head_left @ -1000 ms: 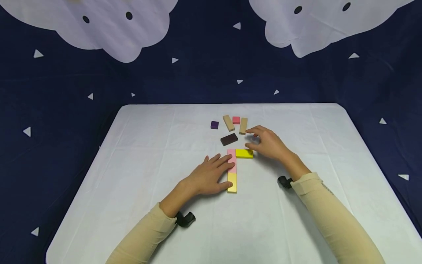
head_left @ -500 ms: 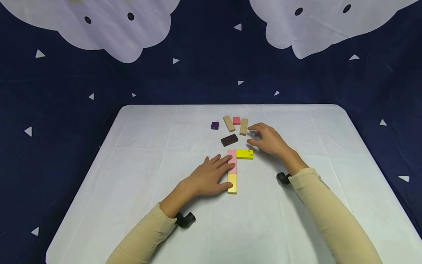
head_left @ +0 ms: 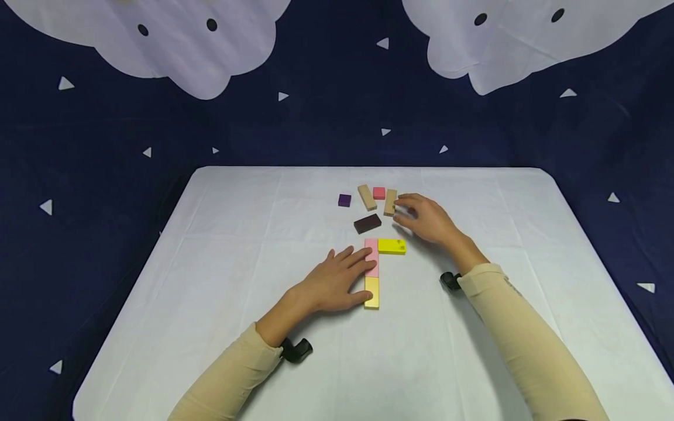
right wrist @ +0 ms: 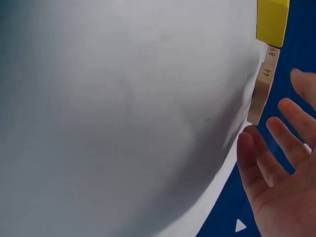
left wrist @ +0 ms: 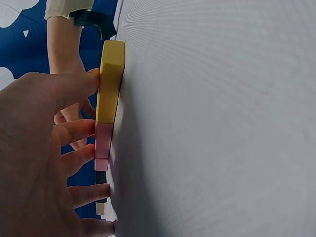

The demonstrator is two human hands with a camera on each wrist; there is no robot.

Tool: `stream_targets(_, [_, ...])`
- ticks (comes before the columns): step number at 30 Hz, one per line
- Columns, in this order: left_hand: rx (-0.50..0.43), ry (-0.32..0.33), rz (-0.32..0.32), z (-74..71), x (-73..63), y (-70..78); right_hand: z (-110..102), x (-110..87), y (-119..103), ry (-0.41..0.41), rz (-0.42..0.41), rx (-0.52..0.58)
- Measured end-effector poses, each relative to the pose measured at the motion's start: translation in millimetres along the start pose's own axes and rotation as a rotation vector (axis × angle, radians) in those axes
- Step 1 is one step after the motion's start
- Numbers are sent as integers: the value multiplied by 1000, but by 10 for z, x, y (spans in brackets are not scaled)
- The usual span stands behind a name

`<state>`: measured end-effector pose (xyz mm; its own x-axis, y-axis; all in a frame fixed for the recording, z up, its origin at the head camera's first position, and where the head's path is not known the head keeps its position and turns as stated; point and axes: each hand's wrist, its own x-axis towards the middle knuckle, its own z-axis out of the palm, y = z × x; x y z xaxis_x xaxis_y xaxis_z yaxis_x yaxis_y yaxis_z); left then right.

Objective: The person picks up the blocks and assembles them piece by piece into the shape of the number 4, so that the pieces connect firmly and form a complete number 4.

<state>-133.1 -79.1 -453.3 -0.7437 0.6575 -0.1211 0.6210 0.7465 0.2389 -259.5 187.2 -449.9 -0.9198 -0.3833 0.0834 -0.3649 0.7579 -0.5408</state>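
My left hand (head_left: pixel 334 283) lies with fingers spread over a column of blocks. Two of its fingertips touch the pink block (head_left: pixel 371 271), and the thumb rests on the golden-yellow block (head_left: pixel 372 286) joined below it. In the left wrist view, a seam crosses the pink part (left wrist: pixel 102 140). A bright yellow block (head_left: pixel 391 246) lies crosswise against the pink one's upper right. My right hand (head_left: pixel 429 221) hovers, thumb and fingers apart, at the right side of a plain wooden block (head_left: pixel 389 202). The right wrist view shows printed numbers on the wooden block ends (right wrist: pixel 260 94).
Beyond the column lie a dark brown block (head_left: pixel 367 223), a small purple block (head_left: pixel 344 200), another wooden block (head_left: pixel 367 197) and a small red-pink block (head_left: pixel 379 193). They stand on a white-covered table (head_left: pixel 237 234) before a navy cloth backdrop (head_left: pixel 337 140).
My right hand has moved from the bright yellow block's right end, up and away, to the right-hand wooden block. The left hand stays in place on the column.
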Motion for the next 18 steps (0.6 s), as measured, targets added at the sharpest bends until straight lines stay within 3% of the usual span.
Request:
stream_targets(9, [11, 3, 4, -16, 21, 7, -12, 128, -25, 24, 38, 20])
stream_targets(18, [-8, 10, 8, 1, -1, 16, 23, 187, -22, -36, 63, -56])
